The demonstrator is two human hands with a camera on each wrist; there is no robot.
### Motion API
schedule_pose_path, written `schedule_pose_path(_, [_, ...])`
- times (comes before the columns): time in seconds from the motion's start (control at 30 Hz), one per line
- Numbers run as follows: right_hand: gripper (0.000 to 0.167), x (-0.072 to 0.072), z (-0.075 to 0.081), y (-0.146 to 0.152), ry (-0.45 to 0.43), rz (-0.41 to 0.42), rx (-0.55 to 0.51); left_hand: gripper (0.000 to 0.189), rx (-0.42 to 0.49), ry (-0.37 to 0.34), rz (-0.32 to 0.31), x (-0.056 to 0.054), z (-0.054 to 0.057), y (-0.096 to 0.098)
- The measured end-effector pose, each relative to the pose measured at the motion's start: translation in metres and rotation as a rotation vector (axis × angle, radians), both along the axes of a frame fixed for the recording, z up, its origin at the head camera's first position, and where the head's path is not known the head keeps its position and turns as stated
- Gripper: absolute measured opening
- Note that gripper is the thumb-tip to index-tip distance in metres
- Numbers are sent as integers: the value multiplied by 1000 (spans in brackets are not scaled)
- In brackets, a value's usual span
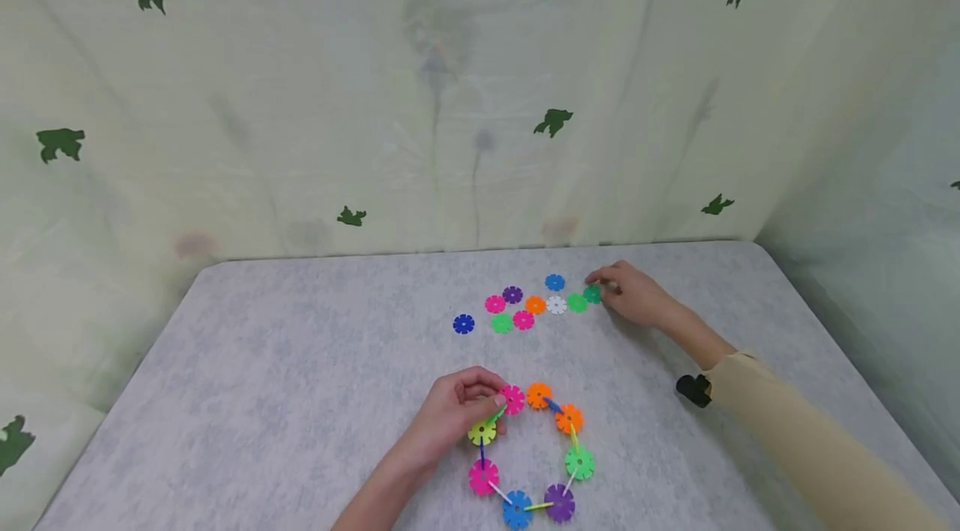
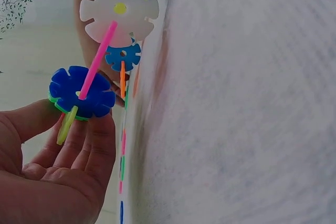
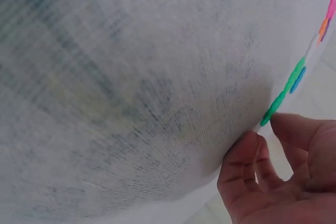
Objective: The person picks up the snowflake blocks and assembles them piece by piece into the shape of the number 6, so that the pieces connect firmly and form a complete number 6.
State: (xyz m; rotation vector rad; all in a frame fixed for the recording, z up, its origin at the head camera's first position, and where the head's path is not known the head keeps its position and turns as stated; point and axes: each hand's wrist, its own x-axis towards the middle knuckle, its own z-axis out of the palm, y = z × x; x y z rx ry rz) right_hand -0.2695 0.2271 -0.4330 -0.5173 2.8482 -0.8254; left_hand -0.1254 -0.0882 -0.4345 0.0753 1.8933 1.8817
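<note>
My left hand [image 1: 459, 408] pinches a ring of interlocked notched plastic discs [image 1: 483, 477] at its upper left, by a pink disc and a lime one. In the left wrist view, a dark blue disc [image 2: 81, 93] with green behind it sits at the thumb and fingers, linked through a pink edge-on disc to a white disc [image 2: 119, 9]. A gap shows in the ring between the held pink disc [image 1: 513, 399] and an orange disc [image 1: 538, 395]. At the far right of the loose discs, my right hand [image 1: 633, 293] has its thumb touching a green disc [image 3: 274, 107] lying flat, fingers loosely bent.
Several loose discs lie flat toward the table's [image 1: 300, 398] back: a dark blue disc [image 1: 463, 323] at the left, a blue disc [image 1: 555, 282] at the rear, a white disc [image 1: 556, 305] among the others. A patterned curtain [image 1: 300, 97] hangs behind the back edge.
</note>
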Motion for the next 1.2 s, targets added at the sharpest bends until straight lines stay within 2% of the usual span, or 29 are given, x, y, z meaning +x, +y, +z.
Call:
schedule_pose_path(0.13, [25, 1, 1, 0, -27, -1, -7, 20, 1, -5, 0, 0, 1, 1])
schedule_pose_path(0.33, [14, 3, 4, 0, -83, -51, -60, 21, -1, -4, -4, 0, 2, 1])
schedule_pose_path(0.5, [11, 16, 9, -5, -84, -97, -85, 22, -12, -20, 10, -1, 1, 0])
schedule_pose_path(0.67, [13, 44, 18, -14, -67, -151, -175, 22, -30, -21, 16, -2, 2, 0])
schedule_pose_path(0.9, [14, 89, 29, -29, -72, -155, -396, 23, -9, 3, 4, -1, 2, -1])
schedule_pose_path(1.07, [17, 114, 36, -43, -86, -217, -498, 22, -17, 10, 7, -1, 3, -1])
schedule_pose_path(1.2, [18, 131, 41, -54, -102, -226, -544, 20, -39, 8, 7, -1, 3, -1])
